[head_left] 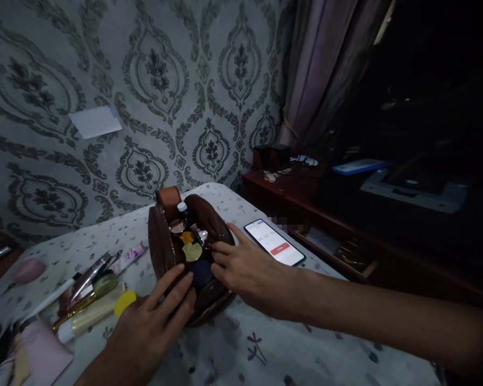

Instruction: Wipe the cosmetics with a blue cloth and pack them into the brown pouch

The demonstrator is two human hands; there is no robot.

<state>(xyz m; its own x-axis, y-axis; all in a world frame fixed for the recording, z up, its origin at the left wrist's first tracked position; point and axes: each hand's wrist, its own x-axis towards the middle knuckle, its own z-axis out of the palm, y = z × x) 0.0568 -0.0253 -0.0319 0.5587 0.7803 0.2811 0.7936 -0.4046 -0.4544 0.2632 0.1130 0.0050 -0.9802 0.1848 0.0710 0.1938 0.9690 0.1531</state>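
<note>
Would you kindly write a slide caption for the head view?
Left hand and right hand at an open brown bag, a lit phone to its right and tubes to its left.

- One head-worn view looks forward and slightly down from above the near edge of a printed cloth [233,354].
- At close range, the left hand [155,316] enters from the near edge and the right hand [249,271] from the right, meeting around an open brown bag [160,241].
- Straight ahead, the far patterned wall [201,59] fills the background; the far right falls into darkness.
</note>
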